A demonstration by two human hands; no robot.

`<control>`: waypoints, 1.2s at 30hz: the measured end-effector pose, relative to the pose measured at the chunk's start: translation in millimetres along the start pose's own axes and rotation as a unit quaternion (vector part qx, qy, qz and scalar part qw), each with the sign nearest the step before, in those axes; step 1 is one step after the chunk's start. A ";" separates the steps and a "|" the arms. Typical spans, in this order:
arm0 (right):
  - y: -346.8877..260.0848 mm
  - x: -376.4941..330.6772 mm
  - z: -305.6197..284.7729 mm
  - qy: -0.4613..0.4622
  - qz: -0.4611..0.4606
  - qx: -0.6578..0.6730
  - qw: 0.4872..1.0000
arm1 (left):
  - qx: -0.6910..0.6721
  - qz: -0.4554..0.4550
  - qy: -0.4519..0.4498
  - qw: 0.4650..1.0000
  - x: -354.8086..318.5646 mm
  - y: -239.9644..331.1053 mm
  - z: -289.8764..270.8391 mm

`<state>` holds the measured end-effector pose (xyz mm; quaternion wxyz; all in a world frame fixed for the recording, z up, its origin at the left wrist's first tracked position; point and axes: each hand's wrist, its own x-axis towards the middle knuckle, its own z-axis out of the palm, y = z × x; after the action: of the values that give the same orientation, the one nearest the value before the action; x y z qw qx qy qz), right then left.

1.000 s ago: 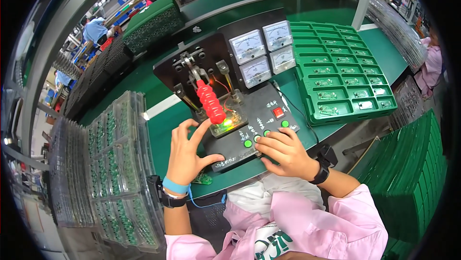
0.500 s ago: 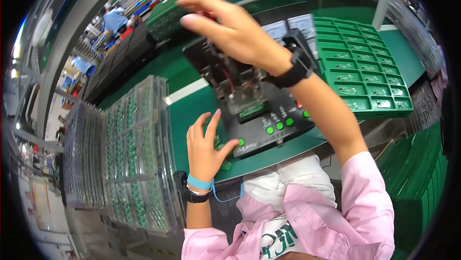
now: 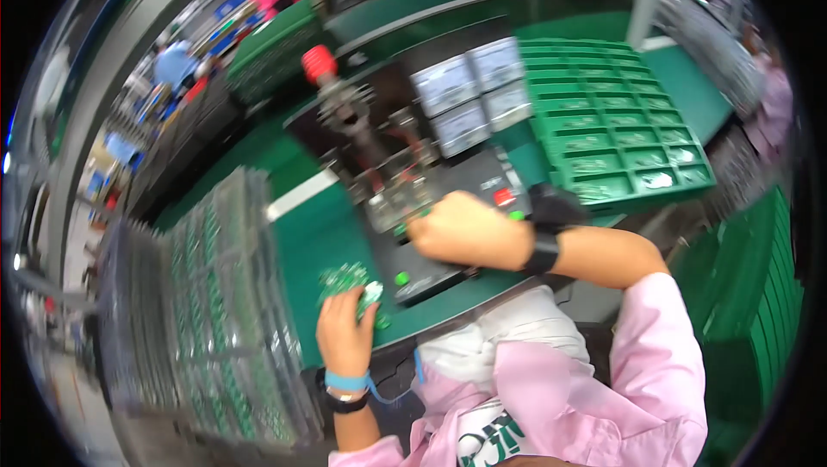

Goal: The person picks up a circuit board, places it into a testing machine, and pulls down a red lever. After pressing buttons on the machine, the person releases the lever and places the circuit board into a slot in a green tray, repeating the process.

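A black test fixture [image 3: 431, 282] with green buttons stands in front of me, its clear plastic press block [image 3: 396, 200] and red-tipped lever [image 3: 319, 64] behind my right hand. My right hand [image 3: 469, 230] is curled closed at the front of the press block, and its fingertips reach the spot where a bit of green board [image 3: 401, 230] shows. What they grip is hidden and blurred. Left of the fixture lies a small pile of green circuit boards [image 3: 340, 276]. My left hand [image 3: 345, 329] is at that pile, with thumb and fingers pinching a small shiny circuit board [image 3: 371, 294].
Stacked clear trays of green boards [image 3: 228, 295] stand at the left. A green compartment tray [image 3: 594, 148] holding small clear-looking parts lies at the right. White sheets [image 3: 469, 92] stand behind the fixture. Green trays [image 3: 749, 286] are stacked at the lower right.
My right hand has come down from the lever to the front of the press block, and the red lever tip now shows. My left hand has closed at the loose boards. The view has shifted.
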<state>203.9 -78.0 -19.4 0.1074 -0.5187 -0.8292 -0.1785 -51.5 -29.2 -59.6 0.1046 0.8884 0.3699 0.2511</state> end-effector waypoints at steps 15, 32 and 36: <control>169.2 -137.6 -54.1 0.220 0.290 0.056 0.930 | -0.154 -0.074 0.031 0.985 0.5 5.2 -2.5; 330.2 -206.5 16.2 0.116 0.532 -0.040 0.838 | -0.001 0.176 0.032 0.984 77.4 59.5 32.1; 307.7 -196.1 -18.8 0.213 0.450 -0.136 0.856 | -0.012 0.185 -0.006 0.983 81.9 66.3 31.7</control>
<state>566.3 -124.3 -16.7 0.2784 -0.7943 -0.4293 -0.3275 54.4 -17.8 -31.7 0.0692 0.9418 0.1951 0.2649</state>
